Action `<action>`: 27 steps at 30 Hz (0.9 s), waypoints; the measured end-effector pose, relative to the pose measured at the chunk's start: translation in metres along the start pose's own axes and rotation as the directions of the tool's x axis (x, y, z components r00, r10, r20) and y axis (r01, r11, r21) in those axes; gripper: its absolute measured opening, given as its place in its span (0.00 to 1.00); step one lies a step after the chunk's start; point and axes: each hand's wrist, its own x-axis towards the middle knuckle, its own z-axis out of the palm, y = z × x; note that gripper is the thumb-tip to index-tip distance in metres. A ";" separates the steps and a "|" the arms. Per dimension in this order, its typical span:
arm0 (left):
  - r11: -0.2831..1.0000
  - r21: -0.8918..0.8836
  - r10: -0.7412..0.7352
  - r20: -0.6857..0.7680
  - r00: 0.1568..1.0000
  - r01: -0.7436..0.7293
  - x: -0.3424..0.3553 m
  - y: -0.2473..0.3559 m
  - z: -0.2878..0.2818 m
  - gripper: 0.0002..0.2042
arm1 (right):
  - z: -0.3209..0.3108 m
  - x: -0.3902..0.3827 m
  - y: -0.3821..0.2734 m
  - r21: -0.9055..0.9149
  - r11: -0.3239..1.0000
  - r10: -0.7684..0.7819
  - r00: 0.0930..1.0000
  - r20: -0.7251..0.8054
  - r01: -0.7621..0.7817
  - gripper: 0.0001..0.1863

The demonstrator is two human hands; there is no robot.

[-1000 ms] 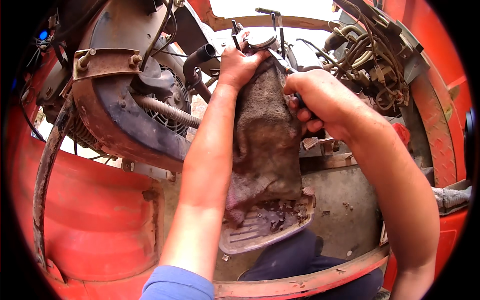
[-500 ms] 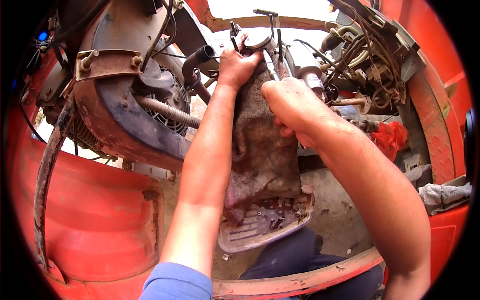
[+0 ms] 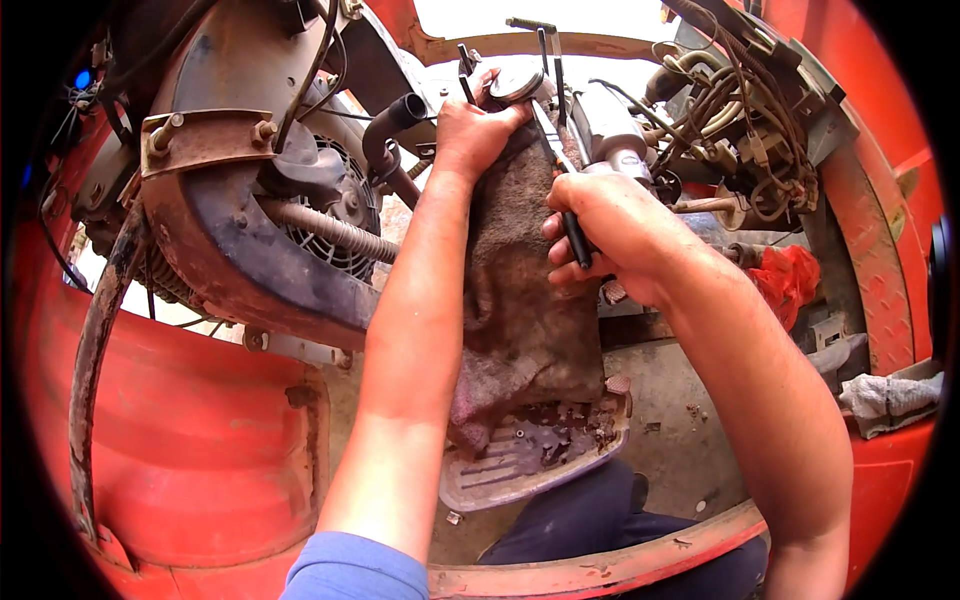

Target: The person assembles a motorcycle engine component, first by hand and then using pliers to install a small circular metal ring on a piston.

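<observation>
My left hand is closed around the side of a round metal piston that stands among several upright black studs at the top middle. My right hand grips a pair of slim long-nosed pliers by their black handles. Their silver tip reaches up to the piston's lower right side, close to my left fingers. What the tip touches is too small to make out. A dirty brown cloth hangs below the piston, between my forearms.
A dark curved duct and a black hose end are on the left. Bundled wires and a red plastic bag lie right. Beneath the cloth sits a grimy tray. A red frame rail crosses the front.
My right hand has shifted slightly right and down and turned, so the pliers' black handles now show. The left hand stays at the piston.
</observation>
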 end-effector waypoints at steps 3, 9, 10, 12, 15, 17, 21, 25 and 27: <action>1.000 0.000 0.003 0.015 1.000 -0.003 -0.001 0.001 0.002 0.25 | -0.002 -0.001 0.000 0.031 1.000 -0.003 1.000 -0.005 0.003 0.19; 1.000 0.019 0.021 0.033 0.999 -0.022 -0.001 0.001 -0.001 0.25 | -0.003 0.011 0.009 -0.067 0.998 -0.023 1.000 -0.021 0.021 0.18; 1.000 0.012 0.023 0.037 0.999 -0.023 -0.001 0.002 0.000 0.25 | -0.004 0.015 0.012 -0.106 0.994 -0.017 1.000 -0.025 0.014 0.18; 1.000 0.006 0.021 0.039 0.999 -0.021 -0.003 0.005 0.003 0.25 | -0.005 0.020 0.017 -0.101 0.994 -0.042 0.999 -0.032 0.039 0.09; 0.999 0.030 0.040 0.023 0.999 -0.041 0.000 0.003 -0.001 0.25 | 0.003 0.018 0.014 -0.062 0.996 -0.066 0.997 -0.039 0.063 0.06; 0.996 0.039 0.078 0.009 0.997 -0.079 -0.001 0.001 0.000 0.25 | 0.008 0.016 0.010 -0.039 0.998 -0.050 0.997 -0.050 0.048 0.06; 0.988 0.096 0.121 0.016 0.993 -0.122 -0.001 0.002 0.000 0.25 | 0.008 0.016 0.004 -0.112 0.994 -0.007 0.996 -0.089 -0.003 0.07; 0.988 0.110 0.110 0.023 0.994 -0.112 -0.001 0.000 -0.002 0.30 | -0.006 0.015 -0.005 -0.219 0.976 -0.008 0.995 -0.099 -0.014 0.10; 0.995 0.069 0.062 0.044 0.997 -0.065 0.004 -0.008 -0.006 0.37 | -0.003 0.015 -0.003 -0.294 0.956 -0.021 0.994 -0.108 -0.012 0.12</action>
